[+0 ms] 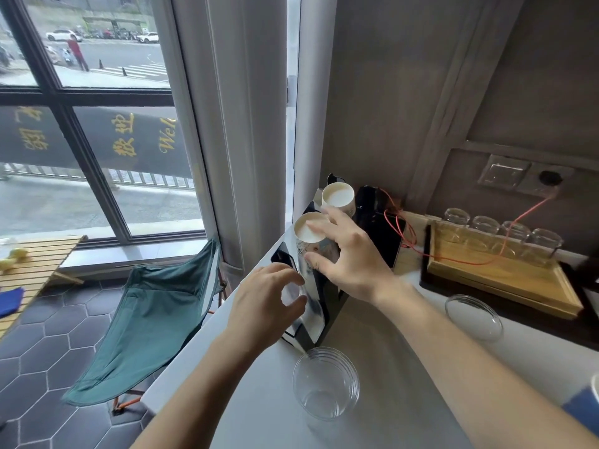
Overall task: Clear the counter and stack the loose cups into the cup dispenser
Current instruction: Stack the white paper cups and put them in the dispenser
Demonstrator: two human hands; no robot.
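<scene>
A black and silver cup dispenser [308, 312] stands at the counter's left edge. Two white paper cup stacks stick out of its top. My right hand [346, 257] grips the nearer paper cup [306, 231] by its side, fingers over the rim. The farther paper cup [337, 195] stands free behind it. My left hand [269, 303] presses against the dispenser's front, fingers curled around a clear part there; what that part is cannot be told. A stack of clear plastic cups [325, 384] stands on the grey counter [389, 351] in front of the dispenser.
A clear glass lid or dish [473, 315] lies to the right. A wooden tray [505, 280] with several glass jars [502, 231] sits at the back right, with a red cable [405, 228] running to a wall socket. A blue cup [583, 413] is at the right edge. A green folding chair [155, 319] stands below the counter.
</scene>
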